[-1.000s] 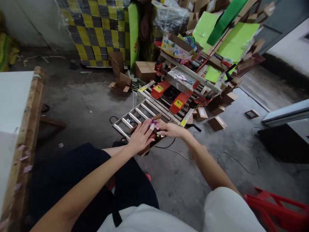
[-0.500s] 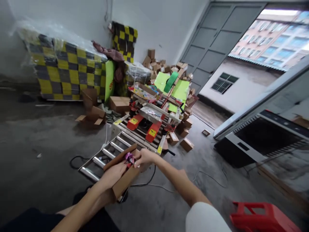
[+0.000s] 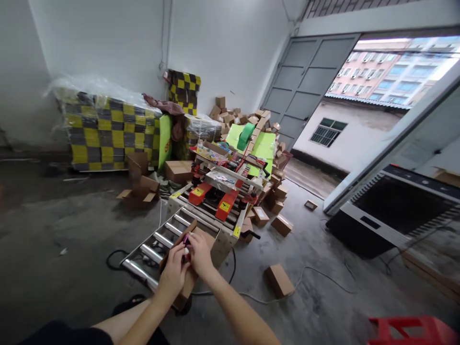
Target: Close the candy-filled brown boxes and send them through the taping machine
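Note:
An open, narrow cardboard box (image 3: pixel 187 286) lies tilted on the near end of the roller conveyor (image 3: pixel 153 254). Both my hands are at its opening. My left hand (image 3: pixel 173 269) has its fingers curled at a small, shiny purple item (image 3: pixel 186 239) with red and white parts beside it. From the right, my right hand (image 3: pixel 200 254) closes its fingers on the same bundle. Fingers cover much of it, so its exact kind cannot be made out.
Beyond the rollers stands a carton-sealing machine (image 3: pixel 224 203) with green tape (image 3: pixel 245 136). Cartons (image 3: pixel 282 225) are heaped behind and right of it. A single carton (image 3: pixel 279 281) and a cable (image 3: pixel 319 274) lie on the floor. A red plastic stool (image 3: pixel 413 330) is at lower right.
My right hand has moved from the box's far edge onto the purple item, beside my left hand. My left hand has drawn up out of the box a little. The view has tilted upward.

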